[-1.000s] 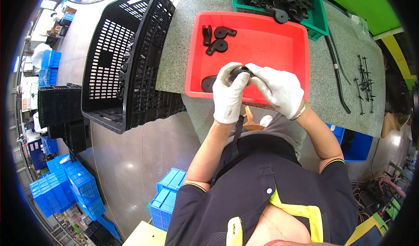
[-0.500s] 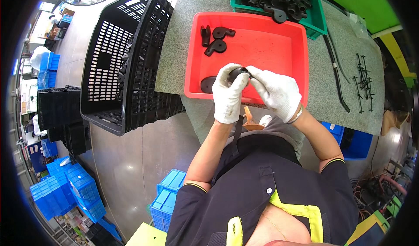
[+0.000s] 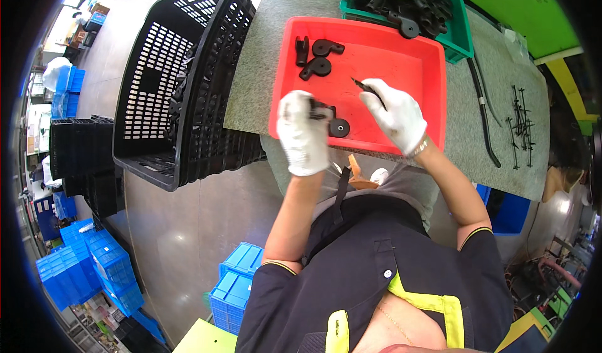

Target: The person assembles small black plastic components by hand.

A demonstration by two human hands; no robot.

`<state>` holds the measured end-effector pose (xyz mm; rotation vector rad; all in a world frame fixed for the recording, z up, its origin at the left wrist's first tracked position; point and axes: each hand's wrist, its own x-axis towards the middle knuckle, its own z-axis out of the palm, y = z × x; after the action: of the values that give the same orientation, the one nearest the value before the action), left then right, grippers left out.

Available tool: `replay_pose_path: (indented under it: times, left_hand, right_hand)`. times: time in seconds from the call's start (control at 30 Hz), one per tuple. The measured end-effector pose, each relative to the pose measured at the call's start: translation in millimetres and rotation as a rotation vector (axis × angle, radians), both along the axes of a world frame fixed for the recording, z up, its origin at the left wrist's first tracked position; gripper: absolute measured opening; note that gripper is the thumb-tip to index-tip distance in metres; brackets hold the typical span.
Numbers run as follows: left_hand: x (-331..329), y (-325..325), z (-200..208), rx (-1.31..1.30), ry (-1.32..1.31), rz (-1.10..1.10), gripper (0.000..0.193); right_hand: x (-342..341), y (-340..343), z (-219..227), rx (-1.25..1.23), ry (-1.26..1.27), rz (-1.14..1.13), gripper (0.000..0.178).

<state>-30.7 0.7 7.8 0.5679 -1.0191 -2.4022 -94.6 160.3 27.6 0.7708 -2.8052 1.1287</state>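
My left hand, in a white glove and smeared by motion, is at the left front of the red tray. Its fingers are closed round a dark, blurred black plastic part. Just beside these fingers shows a round black disc with a centre hole; whether it joins the held part I cannot tell. Over the tray's right half, my gloved right hand grips a small dark knife, its pointed tip toward the far left. Several black round-headed parts lie in the tray's far left corner.
Behind the tray stands a green bin heaped with black parts. A tall black slatted crate is at the left. On the grey tabletop, a black tube and thin dark sprigs lie at the right.
My hands, together over the tray's front before, have parted. The left has moved left with the black part; the right has shifted slightly right, and the knife now shows clearly.
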Motion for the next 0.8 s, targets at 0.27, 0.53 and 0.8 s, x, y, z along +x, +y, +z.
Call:
replay_pose_path:
  times: [0.27,0.53,0.8]
  left_hand:
    - [26,-158,21,-0.819,-0.207,0.663,0.023]
    - [46,-215,25,-1.421,-0.685,0.429,0.028]
    - [35,-154,38,-1.286,-0.453,0.574,0.026]
  right_hand:
    - [-81,-68,-59,0.195,0.377,0.398,0.022]
    - [-111,-89,-82,0.283,0.441,0.679,0.023]
    - [-79,-60,-50,-0.383,-0.050,0.318,0.031]
